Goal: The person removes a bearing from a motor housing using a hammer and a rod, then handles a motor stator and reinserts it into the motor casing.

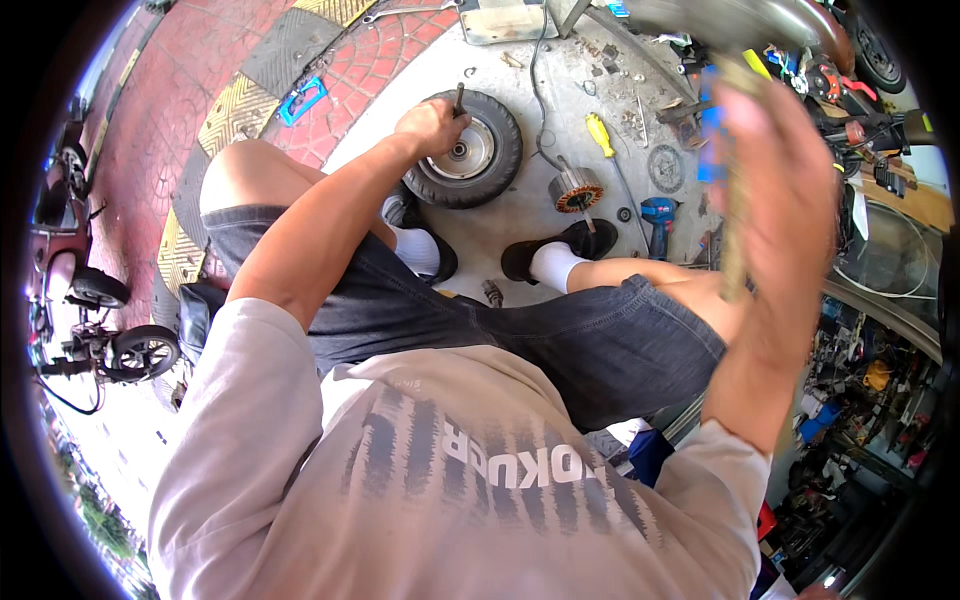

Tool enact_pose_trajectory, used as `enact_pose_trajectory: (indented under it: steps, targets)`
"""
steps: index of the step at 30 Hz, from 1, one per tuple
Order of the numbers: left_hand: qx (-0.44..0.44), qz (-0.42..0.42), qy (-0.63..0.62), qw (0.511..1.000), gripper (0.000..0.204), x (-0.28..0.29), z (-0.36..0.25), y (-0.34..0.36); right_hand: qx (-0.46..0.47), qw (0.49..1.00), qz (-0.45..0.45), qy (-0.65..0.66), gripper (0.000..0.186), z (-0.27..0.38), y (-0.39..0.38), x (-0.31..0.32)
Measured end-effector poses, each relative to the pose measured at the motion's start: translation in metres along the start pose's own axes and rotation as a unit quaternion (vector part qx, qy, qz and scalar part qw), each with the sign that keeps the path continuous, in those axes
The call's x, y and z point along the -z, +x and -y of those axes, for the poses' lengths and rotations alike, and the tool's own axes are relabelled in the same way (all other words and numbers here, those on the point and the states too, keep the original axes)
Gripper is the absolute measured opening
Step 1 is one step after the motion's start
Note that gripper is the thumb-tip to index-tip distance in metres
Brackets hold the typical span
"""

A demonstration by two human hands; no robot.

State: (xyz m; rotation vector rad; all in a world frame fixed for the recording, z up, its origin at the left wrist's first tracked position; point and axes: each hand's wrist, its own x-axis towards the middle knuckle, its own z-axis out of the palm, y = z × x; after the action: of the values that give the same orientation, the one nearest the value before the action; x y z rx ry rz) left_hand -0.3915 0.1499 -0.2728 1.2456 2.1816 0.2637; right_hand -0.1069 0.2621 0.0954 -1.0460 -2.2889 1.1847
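My left hand [432, 127] is closed around a short dark metal rod [459, 98], held upright over the hub of a small wheel with a black tyre [508, 150]. The wheel lies flat on the floor in front of my left foot, its silver rim [480, 152] facing up. Raised high on the right, my right hand [785, 170] grips the pale wooden handle [737, 200] of what looks like a hammer. Motion smears this hand and the grey shape [715, 18] at the handle's upper end. Just right of the wheel stands a motor stator with copper windings [576, 190].
A yellow-handled screwdriver [600, 135] and a blue power drill [659, 222] lie right of the stator. A dark cable [540, 90] runs down beside the wheel. A blue hacksaw-like frame [303, 100] rests on the red paving. Cluttered tools and parts [870, 400] fill the right side.
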Motion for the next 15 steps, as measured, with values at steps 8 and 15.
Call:
enact_pose_trajectory:
  steps: [8, 15]
  targets:
    - [0.024, 0.012, 0.000, 1.000, 0.049, 0.029, -0.042, -0.014, 0.160, 0.974, 0.113, -0.115, 0.029, -0.048, 0.053, -0.120]
    - [0.015, -0.014, -0.033, 0.999, 0.047, 0.027, -0.031, -0.021, 0.136, 0.966, 0.157, -0.153, 0.033, -0.066, 0.066, -0.146]
